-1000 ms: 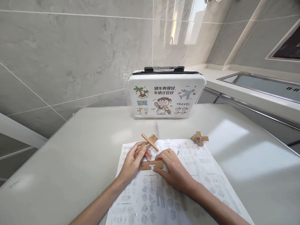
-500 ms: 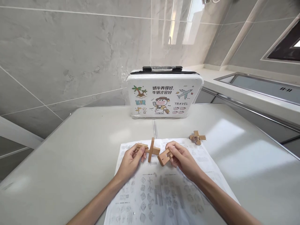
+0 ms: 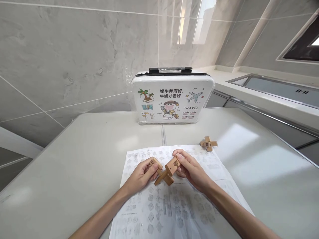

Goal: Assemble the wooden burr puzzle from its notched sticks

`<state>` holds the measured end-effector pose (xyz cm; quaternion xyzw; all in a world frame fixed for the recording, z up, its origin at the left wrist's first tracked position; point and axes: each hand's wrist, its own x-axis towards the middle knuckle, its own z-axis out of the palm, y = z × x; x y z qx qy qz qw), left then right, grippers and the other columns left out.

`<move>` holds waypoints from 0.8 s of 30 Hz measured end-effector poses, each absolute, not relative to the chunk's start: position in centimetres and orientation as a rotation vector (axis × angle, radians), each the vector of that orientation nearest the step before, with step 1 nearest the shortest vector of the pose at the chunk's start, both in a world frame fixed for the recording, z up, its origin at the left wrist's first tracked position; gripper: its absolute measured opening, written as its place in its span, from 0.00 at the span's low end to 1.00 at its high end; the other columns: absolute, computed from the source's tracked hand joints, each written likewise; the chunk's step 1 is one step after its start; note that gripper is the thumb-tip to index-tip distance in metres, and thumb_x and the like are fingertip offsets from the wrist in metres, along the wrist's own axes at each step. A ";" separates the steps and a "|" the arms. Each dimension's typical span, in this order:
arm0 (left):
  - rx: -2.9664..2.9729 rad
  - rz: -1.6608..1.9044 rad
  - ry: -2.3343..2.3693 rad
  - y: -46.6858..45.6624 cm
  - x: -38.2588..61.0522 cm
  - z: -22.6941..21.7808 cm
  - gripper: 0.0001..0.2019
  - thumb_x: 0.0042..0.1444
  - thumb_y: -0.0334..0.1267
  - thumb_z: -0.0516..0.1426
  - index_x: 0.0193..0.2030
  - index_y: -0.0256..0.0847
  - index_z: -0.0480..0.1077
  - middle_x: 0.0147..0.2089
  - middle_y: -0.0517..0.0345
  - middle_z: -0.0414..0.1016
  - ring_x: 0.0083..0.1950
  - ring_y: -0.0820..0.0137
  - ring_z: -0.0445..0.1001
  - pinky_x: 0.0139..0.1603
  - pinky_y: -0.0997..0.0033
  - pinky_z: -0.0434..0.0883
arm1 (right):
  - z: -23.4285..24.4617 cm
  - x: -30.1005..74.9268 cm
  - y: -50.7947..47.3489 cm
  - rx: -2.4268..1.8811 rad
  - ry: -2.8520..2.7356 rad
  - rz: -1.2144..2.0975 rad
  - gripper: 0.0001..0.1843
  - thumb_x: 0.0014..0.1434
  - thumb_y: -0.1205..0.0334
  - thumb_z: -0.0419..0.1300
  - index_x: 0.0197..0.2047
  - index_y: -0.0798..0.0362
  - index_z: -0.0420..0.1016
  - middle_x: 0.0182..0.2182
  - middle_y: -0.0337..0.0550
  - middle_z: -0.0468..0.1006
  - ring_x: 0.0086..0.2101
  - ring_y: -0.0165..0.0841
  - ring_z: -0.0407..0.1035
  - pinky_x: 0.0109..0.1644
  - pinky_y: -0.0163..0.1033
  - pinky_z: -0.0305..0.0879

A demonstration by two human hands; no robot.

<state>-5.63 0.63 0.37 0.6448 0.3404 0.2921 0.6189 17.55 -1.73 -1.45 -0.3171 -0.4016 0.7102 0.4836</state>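
Note:
My left hand (image 3: pixel 144 172) is closed on a wooden puzzle piece assembly (image 3: pixel 167 179), several bars crossing one another, tilted down to the right. Between thumb and fingers, my right hand (image 3: pixel 190 166) pinches a notched wooden puzzle block (image 3: pixel 172 166) with a slot cut in its face. The block's lower left end meets or overlaps the crossing bar; whether they are joined I cannot tell. Under both hands lies a printed instruction sheet (image 3: pixel 142 199) with rows of small puzzle drawings. Past its top right edge sits another cross-shaped wooden puzzle (image 3: pixel 208 143).
A white cartoon-printed case (image 3: pixel 154 116) in clear plastic wrap stands upright at the back of the light table (image 3: pixel 74 159), by the tiled wall (image 3: pixel 74 49). To the right, a counter (image 3: pixel 249 89) holds an inset dark panel (image 3: pixel 279 91).
The left hand has turned the crossed assembly so its bar points down-left. The right hand's block has tipped up and come against that bar. The view has shifted slightly.

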 end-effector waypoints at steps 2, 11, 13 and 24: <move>1.495 0.660 0.784 0.6 -5.7 0.3 0.23 0.72 0.59 0.53 0.36 0.40 0.65 0.27 0.65 0.62 0.28 0.73 0.59 0.33 0.71 0.60 | -1.4 17.6 -1.8 -0.757 -1.007 1.740 0.16 0.74 0.44 0.60 0.49 0.49 0.70 0.25 0.29 0.61 0.23 0.25 0.48 0.27 0.34 0.45; 1.520 0.615 0.798 0.8 -5.6 0.2 0.23 0.73 0.59 0.52 0.34 0.41 0.63 0.28 0.64 0.63 0.29 0.72 0.61 0.33 0.70 0.60 | -1.0 17.8 -1.9 -0.747 -1.084 1.782 0.15 0.75 0.45 0.59 0.46 0.49 0.68 0.22 0.27 0.57 0.23 0.25 0.45 0.28 0.36 0.42; 1.514 0.609 0.791 0.7 -5.7 0.2 0.23 0.73 0.58 0.52 0.35 0.41 0.64 0.28 0.64 0.63 0.29 0.72 0.62 0.33 0.70 0.60 | -1.0 17.8 -1.9 -0.764 -1.094 1.763 0.15 0.75 0.46 0.60 0.44 0.49 0.68 0.21 0.26 0.56 0.23 0.25 0.44 0.28 0.36 0.41; 1.513 0.636 0.724 0.9 -5.9 0.2 0.22 0.73 0.57 0.53 0.39 0.39 0.68 0.29 0.63 0.65 0.30 0.72 0.63 0.35 0.70 0.64 | -1.2 18.0 -1.8 -0.808 -1.092 1.773 0.16 0.73 0.45 0.62 0.46 0.49 0.70 0.20 0.25 0.56 0.23 0.26 0.43 0.28 0.36 0.42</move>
